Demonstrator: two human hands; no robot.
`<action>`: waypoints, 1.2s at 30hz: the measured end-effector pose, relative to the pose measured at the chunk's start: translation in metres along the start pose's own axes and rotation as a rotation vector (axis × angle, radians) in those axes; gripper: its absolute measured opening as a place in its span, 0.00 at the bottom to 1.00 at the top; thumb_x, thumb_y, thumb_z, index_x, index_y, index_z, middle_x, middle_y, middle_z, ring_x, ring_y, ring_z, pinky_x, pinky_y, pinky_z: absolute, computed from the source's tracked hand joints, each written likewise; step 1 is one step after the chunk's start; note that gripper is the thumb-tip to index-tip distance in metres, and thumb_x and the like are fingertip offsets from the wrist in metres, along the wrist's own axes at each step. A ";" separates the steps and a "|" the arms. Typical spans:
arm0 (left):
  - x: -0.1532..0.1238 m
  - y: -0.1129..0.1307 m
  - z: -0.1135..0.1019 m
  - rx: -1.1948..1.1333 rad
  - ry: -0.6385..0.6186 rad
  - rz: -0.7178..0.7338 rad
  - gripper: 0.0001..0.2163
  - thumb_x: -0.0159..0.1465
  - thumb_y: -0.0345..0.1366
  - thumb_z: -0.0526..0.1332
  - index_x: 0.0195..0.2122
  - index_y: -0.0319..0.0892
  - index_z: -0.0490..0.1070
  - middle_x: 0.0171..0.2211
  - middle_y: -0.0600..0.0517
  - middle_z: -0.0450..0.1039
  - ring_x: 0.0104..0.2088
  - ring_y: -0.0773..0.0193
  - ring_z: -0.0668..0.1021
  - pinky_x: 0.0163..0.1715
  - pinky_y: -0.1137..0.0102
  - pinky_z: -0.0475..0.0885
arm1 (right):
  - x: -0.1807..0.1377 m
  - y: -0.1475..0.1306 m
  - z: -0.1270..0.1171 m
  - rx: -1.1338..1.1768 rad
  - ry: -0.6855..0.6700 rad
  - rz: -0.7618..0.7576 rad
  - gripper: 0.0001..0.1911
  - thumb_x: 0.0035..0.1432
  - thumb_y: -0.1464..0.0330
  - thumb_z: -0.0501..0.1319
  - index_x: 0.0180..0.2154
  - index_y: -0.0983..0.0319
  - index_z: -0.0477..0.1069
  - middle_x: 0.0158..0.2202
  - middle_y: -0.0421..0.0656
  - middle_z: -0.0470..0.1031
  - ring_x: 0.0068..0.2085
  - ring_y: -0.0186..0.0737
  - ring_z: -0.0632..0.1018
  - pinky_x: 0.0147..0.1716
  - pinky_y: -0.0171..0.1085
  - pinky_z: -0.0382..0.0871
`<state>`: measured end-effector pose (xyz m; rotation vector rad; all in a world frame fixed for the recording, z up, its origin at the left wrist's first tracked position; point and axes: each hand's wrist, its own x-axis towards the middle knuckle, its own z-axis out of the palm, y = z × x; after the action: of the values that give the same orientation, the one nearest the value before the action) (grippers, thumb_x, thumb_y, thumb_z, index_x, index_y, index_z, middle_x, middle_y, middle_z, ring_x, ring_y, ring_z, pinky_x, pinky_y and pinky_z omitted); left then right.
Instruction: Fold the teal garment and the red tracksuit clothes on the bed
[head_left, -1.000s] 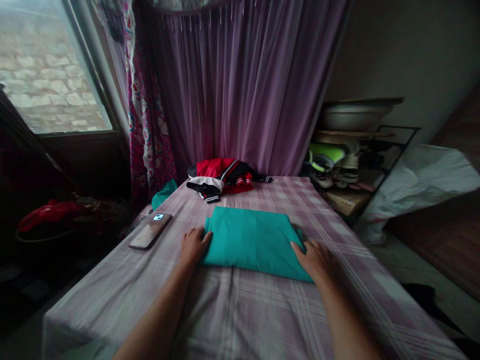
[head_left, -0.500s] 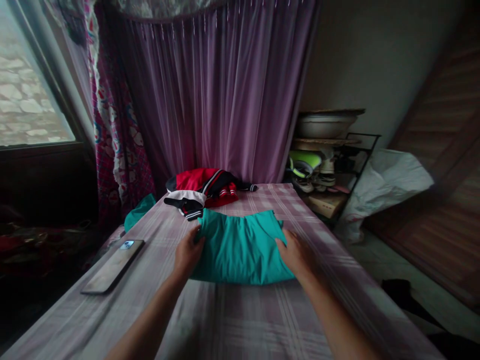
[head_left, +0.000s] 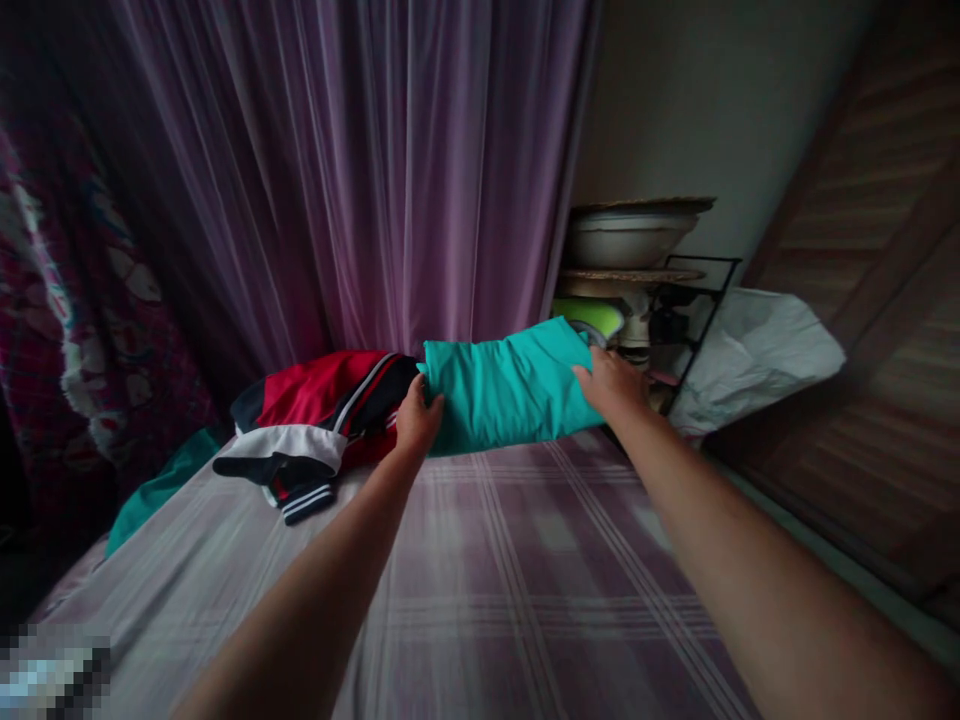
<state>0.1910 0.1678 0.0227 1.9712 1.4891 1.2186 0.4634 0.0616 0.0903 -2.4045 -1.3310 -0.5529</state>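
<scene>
Teal cloth (head_left: 510, 390) held by opposite edges, plaid cover (head_left: 487, 570) spreading before it

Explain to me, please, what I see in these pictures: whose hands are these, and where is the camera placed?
There is no machine here. You see a person's own left hand and right hand, both bare, through one camera worn on that person's head, looking forward and down. The hands grip a folded teal cloth, one at each side. On the plaid cover, left of that cloth, lies a heaped red, white and dark garment. A purple curtain hangs behind.
</scene>
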 end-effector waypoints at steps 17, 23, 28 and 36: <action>-0.126 -0.155 -0.073 0.238 -0.161 0.078 0.19 0.64 0.39 0.53 0.53 0.44 0.74 0.50 0.46 0.78 0.49 0.55 0.80 0.51 0.61 0.75 | -0.120 -0.053 0.138 0.102 -0.378 -0.199 0.28 0.68 0.58 0.50 0.67 0.54 0.58 0.71 0.51 0.53 0.68 0.53 0.59 0.60 0.57 0.57; -0.123 -0.166 -0.095 0.223 0.089 -0.001 0.18 0.63 0.43 0.56 0.51 0.43 0.74 0.46 0.46 0.79 0.42 0.56 0.81 0.41 0.63 0.77 | -0.171 -0.042 0.129 0.099 -0.220 -0.165 0.26 0.66 0.62 0.51 0.62 0.65 0.65 0.62 0.57 0.67 0.59 0.54 0.71 0.56 0.49 0.63; -0.073 -0.153 -0.119 0.489 0.190 0.054 0.21 0.63 0.39 0.58 0.57 0.40 0.71 0.55 0.40 0.73 0.54 0.48 0.75 0.53 0.56 0.71 | -0.187 -0.032 0.136 0.180 -0.072 -0.237 0.21 0.64 0.67 0.53 0.55 0.66 0.73 0.57 0.55 0.74 0.55 0.50 0.75 0.53 0.45 0.67; -0.013 -0.167 -0.168 0.817 -0.121 0.037 0.20 0.65 0.33 0.55 0.57 0.48 0.73 0.61 0.46 0.69 0.62 0.48 0.69 0.62 0.53 0.59 | -0.184 -0.027 0.149 0.164 0.015 -0.251 0.19 0.62 0.67 0.53 0.51 0.65 0.75 0.53 0.53 0.77 0.50 0.49 0.78 0.48 0.44 0.69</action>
<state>-0.0429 0.1842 -0.0124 2.4986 2.0990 0.4934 0.3766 0.0110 -0.1263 -2.1138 -1.6171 -0.5029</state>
